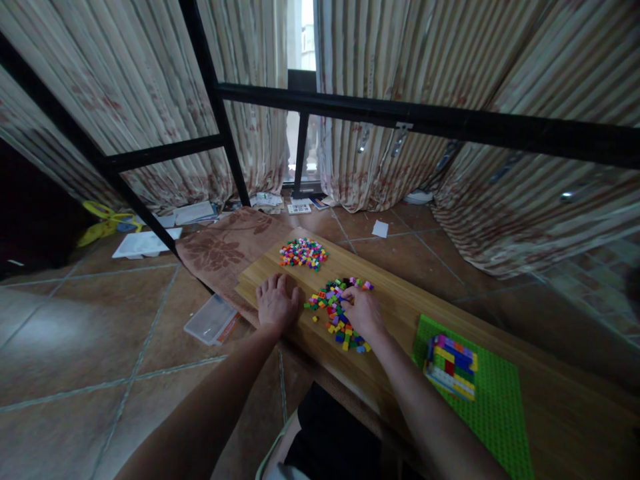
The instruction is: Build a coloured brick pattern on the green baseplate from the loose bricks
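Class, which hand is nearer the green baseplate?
Right. The right hand is at the larger brick pile, with the green baseplate off to its right; the left hand rests on the table, farther away, left of that pile.

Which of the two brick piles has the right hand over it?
The larger pile, nearer the green baseplate: the right hand covers part of it. The smaller pile, farther off, has no hand above.

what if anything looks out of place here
A lone white sheet lies on the floor tiles, apart from the papers near the curtains, so it may have been dropped. Nothing looks clearly damaged.
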Demonstrator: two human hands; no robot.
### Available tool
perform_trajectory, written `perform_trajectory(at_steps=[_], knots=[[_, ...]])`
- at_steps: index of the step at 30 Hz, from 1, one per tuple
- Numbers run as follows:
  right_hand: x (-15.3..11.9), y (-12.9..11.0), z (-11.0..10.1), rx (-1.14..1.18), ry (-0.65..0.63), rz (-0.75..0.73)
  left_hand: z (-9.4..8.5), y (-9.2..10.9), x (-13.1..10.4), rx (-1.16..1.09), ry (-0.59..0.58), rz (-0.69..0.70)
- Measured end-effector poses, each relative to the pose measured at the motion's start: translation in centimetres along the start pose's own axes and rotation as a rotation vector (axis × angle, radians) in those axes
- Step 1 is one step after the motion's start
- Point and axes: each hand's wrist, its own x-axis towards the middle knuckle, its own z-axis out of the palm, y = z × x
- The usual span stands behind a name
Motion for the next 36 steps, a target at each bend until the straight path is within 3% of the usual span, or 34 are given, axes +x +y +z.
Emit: perform_trajectory(at_steps=[5,13,17,21,23,25,30,33,36], knots=[[-1.8,1.2,-1.0,0.179,0.091,0.032,0.0,-0.1,0.0,0.008,0.021,0.004],[-8.7,1.4,-1.4,0.987,0.173,0.29,0.3,-0.3,0.2,-0.003,0.048,0.001],[-13.1,0.7,-1.4,1.066,0.162,0.357,0.3,-1.2,1.0,-0.121,0.073,0.021],[-17.1,1.4,-2.2,1.066,0.165,0.37,-1.2,-1.3,0.6,-0.421,0.059,-0.073],[-18.6,1.9,-2.9,1.082,0.2,0.371,-2.5,0.1,-1.6,-0.574,0.064,-0.109],[-19.7,2.3,-3.6,1.137,0.262,0.397,-3.7,2.9,-5.5,-0.767,-0.051,-0.084],[-20.9,2.4,-5.7,1.243,0.375,0.418,-5.5,11.6,-16.6,-1.281,-0.623,0.015],[-21.7,2.4,-6.9,1.239,0.389,0.365,-6.3,15.0,-19.2,-1.412,-0.707,0.028],[-22.7,2.5,-7.9,1.227,0.399,0.333,-7.5,16.3,-19.2,-1.399,-0.708,0.068]])
